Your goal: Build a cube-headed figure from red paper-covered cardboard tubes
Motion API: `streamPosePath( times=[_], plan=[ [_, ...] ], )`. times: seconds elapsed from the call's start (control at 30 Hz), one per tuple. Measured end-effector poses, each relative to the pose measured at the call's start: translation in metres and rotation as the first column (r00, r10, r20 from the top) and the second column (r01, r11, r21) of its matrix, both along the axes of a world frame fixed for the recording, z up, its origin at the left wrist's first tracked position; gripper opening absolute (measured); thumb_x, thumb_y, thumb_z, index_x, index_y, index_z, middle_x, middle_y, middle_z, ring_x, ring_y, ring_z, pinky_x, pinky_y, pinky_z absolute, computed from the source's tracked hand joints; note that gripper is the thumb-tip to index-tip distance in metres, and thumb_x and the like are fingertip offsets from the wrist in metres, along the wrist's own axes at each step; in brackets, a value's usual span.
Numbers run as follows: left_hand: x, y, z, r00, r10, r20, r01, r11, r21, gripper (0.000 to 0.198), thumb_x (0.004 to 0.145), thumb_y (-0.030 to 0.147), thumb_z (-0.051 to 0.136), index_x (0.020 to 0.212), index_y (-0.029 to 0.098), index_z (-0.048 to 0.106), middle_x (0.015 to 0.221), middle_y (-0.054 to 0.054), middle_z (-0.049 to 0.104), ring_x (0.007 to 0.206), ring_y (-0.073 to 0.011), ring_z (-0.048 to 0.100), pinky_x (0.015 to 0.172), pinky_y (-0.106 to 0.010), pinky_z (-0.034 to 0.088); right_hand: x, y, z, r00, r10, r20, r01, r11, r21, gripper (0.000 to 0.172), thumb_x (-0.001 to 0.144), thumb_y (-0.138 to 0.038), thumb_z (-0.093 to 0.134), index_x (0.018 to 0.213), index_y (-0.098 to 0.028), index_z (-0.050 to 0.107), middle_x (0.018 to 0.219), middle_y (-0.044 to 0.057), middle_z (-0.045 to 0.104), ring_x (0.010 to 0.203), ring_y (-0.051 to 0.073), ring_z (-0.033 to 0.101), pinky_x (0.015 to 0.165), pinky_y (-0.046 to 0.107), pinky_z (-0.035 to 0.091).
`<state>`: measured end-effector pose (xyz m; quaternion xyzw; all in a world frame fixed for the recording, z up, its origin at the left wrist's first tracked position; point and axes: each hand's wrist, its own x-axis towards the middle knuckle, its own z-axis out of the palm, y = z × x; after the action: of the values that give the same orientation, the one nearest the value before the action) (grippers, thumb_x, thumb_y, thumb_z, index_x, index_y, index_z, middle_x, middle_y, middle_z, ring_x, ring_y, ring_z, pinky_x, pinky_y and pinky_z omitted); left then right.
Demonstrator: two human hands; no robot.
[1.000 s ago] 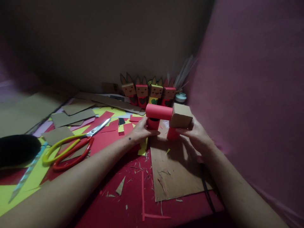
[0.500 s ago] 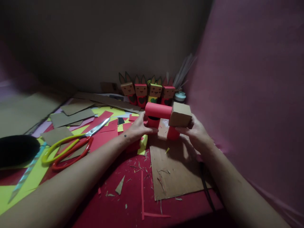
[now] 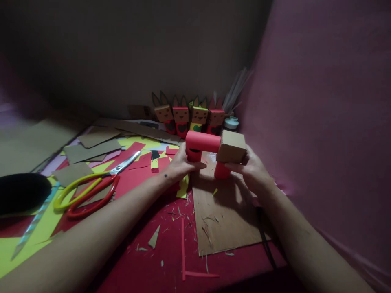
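A red paper tube (image 3: 203,141) lies level across the top, its right end against a plain cardboard box (image 3: 231,147). Under its left end is a second red tube (image 3: 194,155) with a dark patch, and my left hand (image 3: 182,162) is closed around that one. A third red tube (image 3: 222,170) stands beneath the box. My right hand (image 3: 252,165) is closed on the box's right side, thumb along its lower edge by the third tube. Whether the tubes are joined cannot be seen. Below lies a cardboard sheet (image 3: 226,224) with scraps on it.
Scissors (image 3: 115,173) with yellow and red handles lie left on coloured paper and cardboard pieces (image 3: 93,151). Near them are a striped pencil (image 3: 35,224) and a black round object (image 3: 23,193). Several eared box-headed figures (image 3: 181,116) and a lidded jar (image 3: 231,123) stand behind.
My left hand has moved slightly, and the tube in it has shifted a little left and up. My right hand and the box have barely moved.
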<state>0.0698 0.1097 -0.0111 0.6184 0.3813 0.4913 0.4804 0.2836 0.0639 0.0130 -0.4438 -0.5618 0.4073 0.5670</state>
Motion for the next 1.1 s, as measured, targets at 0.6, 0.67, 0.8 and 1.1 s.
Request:
streamPosePath(
  times=[0.6, 0.67, 0.8, 1.1],
  plan=[
    [-0.001, -0.003, 0.004, 0.995, -0.094, -0.013, 0.093, 0.992, -0.085, 0.036, 0.054, 0.013, 0.072, 0.086, 0.019, 0.056, 0.081, -0.001, 0.062, 0.078, -0.0200, 0.058, 0.067, -0.032, 0.046, 0.000, -0.004, 0.001, 1.000, 0.003, -0.015, -0.003, 1.000, -0.007, 0.062, 0.056, -0.017, 0.083, 0.112, -0.023, 0.057, 0.111, 0.006, 0.069, 0.103, 0.029, 0.064, 0.087, 0.042, 0.053],
    [-0.001, -0.003, 0.004, 0.996, -0.091, -0.024, 0.088, 0.992, -0.090, 0.034, 0.055, 0.013, 0.072, 0.085, 0.019, 0.057, 0.080, -0.001, 0.062, 0.076, -0.0191, 0.058, 0.065, -0.031, 0.046, 0.001, -0.003, 0.000, 1.000, 0.003, 0.001, -0.003, 1.000, -0.007, 0.062, 0.056, -0.018, 0.083, 0.111, -0.023, 0.057, 0.112, 0.006, 0.069, 0.104, 0.029, 0.064, 0.088, 0.043, 0.053],
    [-0.001, -0.004, 0.004, 0.997, -0.069, -0.041, 0.065, 0.994, -0.091, 0.034, 0.055, 0.010, 0.070, 0.085, 0.019, 0.056, 0.078, 0.000, 0.062, 0.075, -0.0187, 0.057, 0.064, -0.030, 0.045, 0.002, -0.002, 0.000, 1.000, 0.005, 0.030, -0.004, 1.000, -0.011, 0.062, 0.057, -0.020, 0.084, 0.112, -0.023, 0.057, 0.114, 0.007, 0.069, 0.106, 0.031, 0.064, 0.090, 0.045, 0.053],
    [0.000, -0.004, 0.005, 0.997, -0.019, -0.069, 0.014, 0.997, -0.075, 0.033, 0.052, 0.012, 0.070, 0.079, 0.019, 0.054, 0.074, 0.001, 0.057, 0.071, -0.0167, 0.051, 0.062, -0.030, 0.040, 0.005, 0.000, 0.000, 1.000, 0.017, 0.024, -0.017, 1.000, -0.007, 0.065, 0.056, -0.021, 0.086, 0.115, -0.023, 0.058, 0.113, 0.006, 0.069, 0.107, 0.031, 0.063, 0.089, 0.044, 0.052]
  ],
)
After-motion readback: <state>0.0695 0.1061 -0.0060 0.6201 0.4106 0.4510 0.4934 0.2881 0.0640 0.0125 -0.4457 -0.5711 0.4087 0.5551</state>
